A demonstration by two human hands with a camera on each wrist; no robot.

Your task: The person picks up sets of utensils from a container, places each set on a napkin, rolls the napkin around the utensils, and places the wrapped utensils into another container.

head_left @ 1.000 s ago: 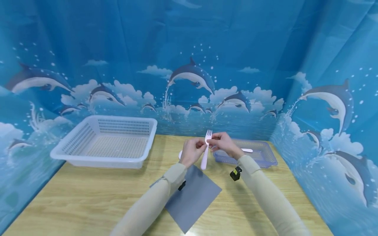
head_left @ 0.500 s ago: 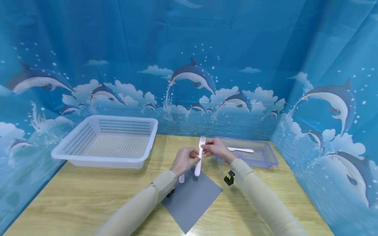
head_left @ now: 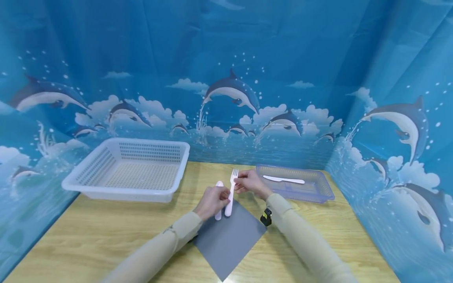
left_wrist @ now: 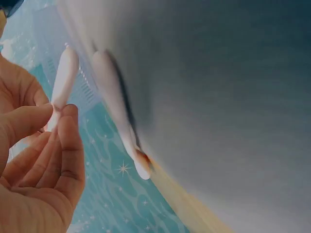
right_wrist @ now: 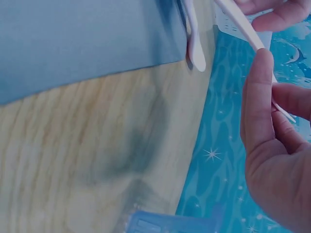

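A pale pink fork (head_left: 229,205) is held up tilted over the far corner of a grey square sheet (head_left: 231,243), tines pointing away. My left hand (head_left: 212,201) pinches its handle between thumb and fingers. Higher up, by the neck, the right hand (head_left: 252,183) pinches it too. In the left wrist view the fork's handle (left_wrist: 67,75) sticks out past the fingertips. Left of the fork lies a pale pink spoon (head_left: 219,183), across the sheet's far corner and partly hidden behind the left hand. The right wrist view shows the spoon's rounded end (right_wrist: 197,57) past the sheet's edge.
At the back right stands a purple see-through basket (head_left: 325,192) with a pale pink knife (head_left: 284,180) in it. A larger white basket (head_left: 124,192) occupies the back left. A dolphin-print curtain (head_left: 226,47) hangs behind and beside the wooden table (head_left: 88,236).
Both hands have moved left and toward the body with the fork, bringing it near the spoon. The knife in the purple basket and the spoon's rounded end have come into sight.
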